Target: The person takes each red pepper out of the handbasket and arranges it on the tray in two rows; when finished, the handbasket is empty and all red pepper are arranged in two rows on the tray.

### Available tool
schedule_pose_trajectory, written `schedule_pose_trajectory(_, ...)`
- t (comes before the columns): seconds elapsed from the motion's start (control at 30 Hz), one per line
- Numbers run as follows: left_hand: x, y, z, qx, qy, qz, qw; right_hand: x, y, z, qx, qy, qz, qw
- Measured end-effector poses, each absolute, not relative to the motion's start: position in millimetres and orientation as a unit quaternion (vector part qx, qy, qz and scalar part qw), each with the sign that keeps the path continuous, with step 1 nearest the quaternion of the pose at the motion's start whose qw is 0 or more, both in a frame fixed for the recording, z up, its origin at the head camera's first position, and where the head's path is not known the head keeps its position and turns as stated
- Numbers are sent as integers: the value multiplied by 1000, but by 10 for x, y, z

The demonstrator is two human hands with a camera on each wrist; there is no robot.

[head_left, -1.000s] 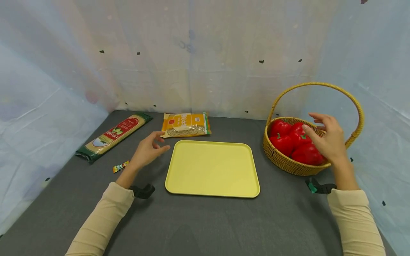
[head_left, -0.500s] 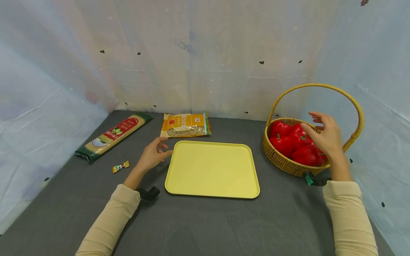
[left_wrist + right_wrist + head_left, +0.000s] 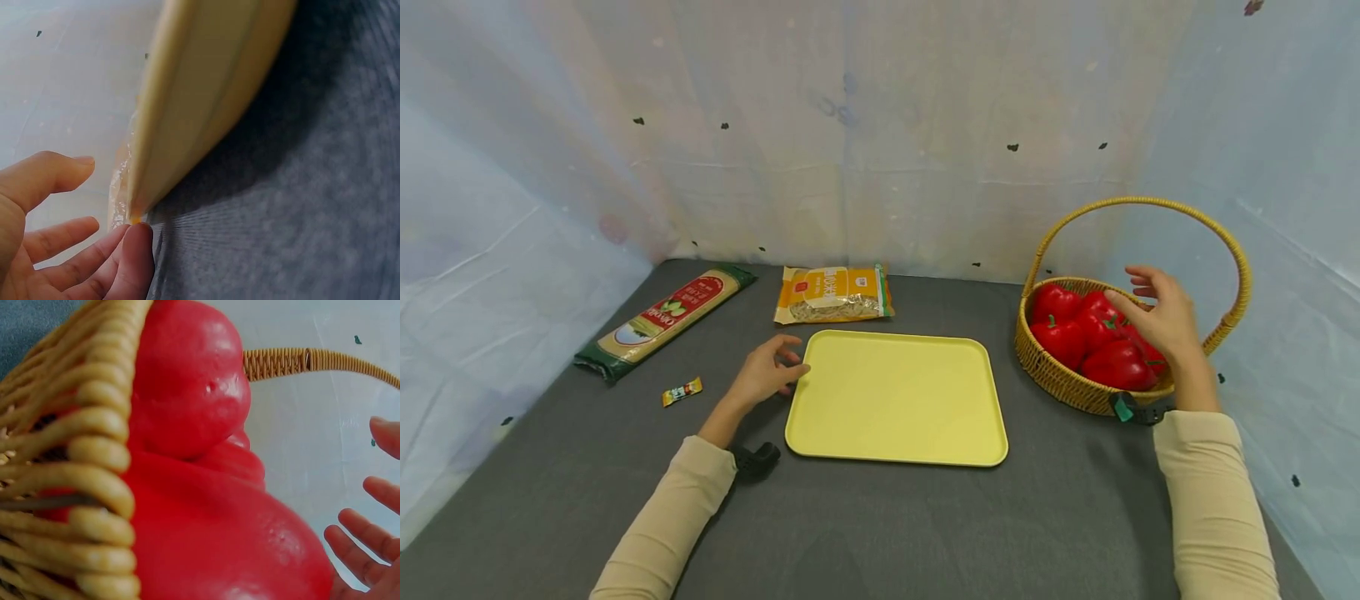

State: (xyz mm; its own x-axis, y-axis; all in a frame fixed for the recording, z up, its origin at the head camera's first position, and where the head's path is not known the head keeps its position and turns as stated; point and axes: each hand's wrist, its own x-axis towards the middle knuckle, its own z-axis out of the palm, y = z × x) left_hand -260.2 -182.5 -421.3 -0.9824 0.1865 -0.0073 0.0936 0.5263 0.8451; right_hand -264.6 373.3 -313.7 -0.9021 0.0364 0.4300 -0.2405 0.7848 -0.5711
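A yellow rectangular tray [image 3: 897, 397] lies in the middle of the dark table. At its left rim is my left hand [image 3: 766, 372], thumb and fingers apart, the thumb tip overlapping the rim in the head view. The left wrist view has the tray's edge [image 3: 200, 81] beyond the loosely bent fingers [image 3: 134, 259], with nothing held. My right hand [image 3: 1163, 317] hovers above the right side of a wicker basket [image 3: 1056, 375], its fingers spread and holding nothing. Red bell peppers [image 3: 1060, 337] fill the basket; in the right wrist view a large pepper [image 3: 194, 375] sits close by the woven rim.
Behind the tray lies an orange packet of oat-like flakes [image 3: 833, 294]. A long green and red pasta packet [image 3: 670, 321] slants at the back left, with a small wrapped snack [image 3: 682, 392] nearer. The basket's tall hoop handle [image 3: 1138, 200] arches over the peppers.
My left hand has moved right and nearer to me, from beside the orange packet to the tray's left rim. The right hand has shifted slightly left over the basket.
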Motion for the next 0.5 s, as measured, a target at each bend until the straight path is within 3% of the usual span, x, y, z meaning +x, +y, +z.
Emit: schedule_pose_trajectory(0.5, -2619, -1799, -4237, 73, 868, 486, 70, -2755, 3862, -3184, 25, -930, 333, 155)
